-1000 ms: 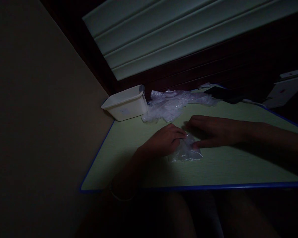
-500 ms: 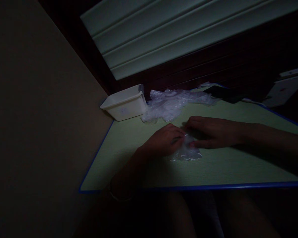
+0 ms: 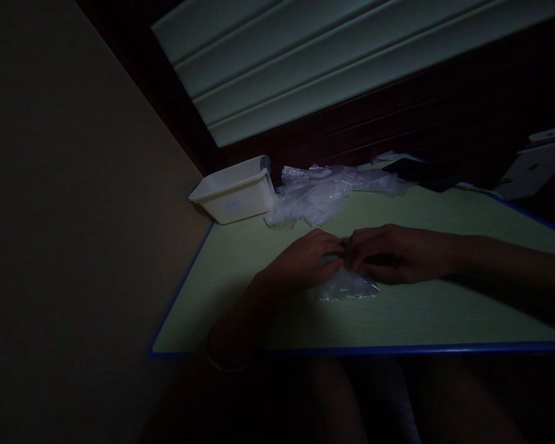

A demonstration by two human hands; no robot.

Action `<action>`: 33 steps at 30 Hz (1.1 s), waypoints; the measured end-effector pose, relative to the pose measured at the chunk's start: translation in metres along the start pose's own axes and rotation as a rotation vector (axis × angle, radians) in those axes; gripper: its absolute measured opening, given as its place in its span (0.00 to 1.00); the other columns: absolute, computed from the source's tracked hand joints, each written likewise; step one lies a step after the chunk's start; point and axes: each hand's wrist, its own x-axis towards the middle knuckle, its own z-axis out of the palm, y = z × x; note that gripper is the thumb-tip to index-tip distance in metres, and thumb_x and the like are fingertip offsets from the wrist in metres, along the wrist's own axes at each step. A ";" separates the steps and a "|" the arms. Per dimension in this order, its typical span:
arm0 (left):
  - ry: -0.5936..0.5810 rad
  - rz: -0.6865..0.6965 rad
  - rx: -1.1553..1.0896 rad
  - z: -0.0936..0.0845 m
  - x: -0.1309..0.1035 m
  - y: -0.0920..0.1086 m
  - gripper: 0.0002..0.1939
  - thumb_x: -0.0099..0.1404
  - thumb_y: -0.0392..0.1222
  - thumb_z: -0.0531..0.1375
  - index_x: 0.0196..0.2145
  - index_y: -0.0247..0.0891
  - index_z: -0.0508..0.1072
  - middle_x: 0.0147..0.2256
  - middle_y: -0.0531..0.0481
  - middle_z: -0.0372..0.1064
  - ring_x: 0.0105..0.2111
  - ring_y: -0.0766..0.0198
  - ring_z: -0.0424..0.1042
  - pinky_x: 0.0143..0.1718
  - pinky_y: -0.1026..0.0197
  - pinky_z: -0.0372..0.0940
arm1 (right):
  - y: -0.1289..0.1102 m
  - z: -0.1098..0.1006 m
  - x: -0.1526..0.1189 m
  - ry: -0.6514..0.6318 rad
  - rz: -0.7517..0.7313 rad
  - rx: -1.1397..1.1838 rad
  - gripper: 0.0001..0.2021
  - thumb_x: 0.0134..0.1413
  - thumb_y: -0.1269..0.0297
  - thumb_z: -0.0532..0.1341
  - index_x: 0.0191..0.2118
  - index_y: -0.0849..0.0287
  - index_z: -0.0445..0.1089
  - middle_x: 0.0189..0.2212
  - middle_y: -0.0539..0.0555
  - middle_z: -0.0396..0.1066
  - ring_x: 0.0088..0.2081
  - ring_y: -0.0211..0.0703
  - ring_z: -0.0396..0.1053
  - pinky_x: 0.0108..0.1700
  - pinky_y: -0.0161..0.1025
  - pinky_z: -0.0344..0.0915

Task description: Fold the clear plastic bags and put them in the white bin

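A small clear plastic bag (image 3: 350, 287) lies near the middle of the pale green table (image 3: 420, 314), its lower edge towards me. My left hand (image 3: 309, 260) is closed at the bag's upper left part, thumb and fingers pinching it. From the right, my right hand (image 3: 388, 253) meets it, with fingers bent and pressed together on the bag's top edge. The fingertips of both hands nearly touch and cover the upper part of the bag. The light is dim.
Behind my hands lies a pile of clear plastic bags (image 3: 319, 191). A white bin (image 3: 240, 200) stands left of it, by the wall. At the back right are a dark flat object (image 3: 419, 174) and a pale panel (image 3: 534, 169).
My right hand's fingers have closed and come down onto the bag's top edge, next to my left fingertips. My left hand has barely moved.
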 end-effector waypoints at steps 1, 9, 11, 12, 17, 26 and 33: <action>0.017 -0.039 0.005 -0.003 -0.001 -0.001 0.11 0.65 0.38 0.57 0.43 0.35 0.75 0.44 0.44 0.73 0.48 0.60 0.68 0.52 0.57 0.61 | 0.000 0.001 0.000 -0.002 -0.010 0.003 0.09 0.58 0.68 0.56 0.40 0.58 0.74 0.38 0.56 0.73 0.42 0.43 0.70 0.46 0.39 0.64; -0.082 -0.420 0.006 -0.031 -0.019 -0.016 0.11 0.63 0.41 0.56 0.36 0.35 0.77 0.34 0.47 0.75 0.33 0.62 0.72 0.36 0.61 0.64 | 0.000 0.004 -0.001 0.025 0.029 -0.039 0.10 0.57 0.69 0.56 0.44 0.61 0.70 0.37 0.57 0.71 0.37 0.42 0.70 0.40 0.38 0.65; -0.089 -0.431 -0.017 -0.032 -0.019 -0.016 0.11 0.62 0.42 0.56 0.36 0.35 0.77 0.35 0.48 0.75 0.33 0.63 0.72 0.36 0.62 0.63 | 0.001 0.007 -0.001 0.061 0.014 -0.071 0.10 0.58 0.70 0.56 0.44 0.61 0.69 0.37 0.57 0.71 0.37 0.42 0.69 0.40 0.38 0.66; -0.089 -0.433 -0.023 -0.031 -0.019 -0.016 0.12 0.62 0.42 0.56 0.37 0.35 0.77 0.35 0.48 0.75 0.33 0.63 0.71 0.35 0.62 0.63 | 0.002 0.008 -0.001 0.080 -0.011 -0.089 0.10 0.58 0.70 0.55 0.44 0.61 0.69 0.37 0.57 0.70 0.38 0.42 0.69 0.41 0.38 0.66; -0.078 -0.431 -0.012 -0.027 -0.015 -0.013 0.13 0.62 0.45 0.58 0.40 0.35 0.76 0.36 0.47 0.74 0.34 0.63 0.71 0.35 0.62 0.63 | 0.006 0.015 0.001 0.104 -0.142 -0.163 0.14 0.59 0.72 0.55 0.49 0.63 0.70 0.47 0.62 0.68 0.50 0.46 0.66 0.53 0.42 0.64; -0.081 -0.494 -0.037 -0.018 -0.011 -0.015 0.07 0.59 0.41 0.59 0.33 0.36 0.75 0.31 0.49 0.73 0.30 0.64 0.69 0.29 0.63 0.60 | 0.009 0.018 0.002 0.036 -0.143 -0.222 0.17 0.60 0.72 0.54 0.53 0.65 0.69 0.54 0.64 0.68 0.57 0.48 0.64 0.58 0.44 0.62; -0.068 -0.508 -0.109 -0.011 -0.009 -0.019 0.08 0.58 0.37 0.56 0.31 0.35 0.75 0.30 0.49 0.73 0.29 0.65 0.69 0.29 0.63 0.60 | 0.009 0.018 0.001 0.045 -0.134 -0.205 0.17 0.59 0.71 0.56 0.53 0.63 0.70 0.54 0.62 0.69 0.57 0.49 0.65 0.58 0.46 0.62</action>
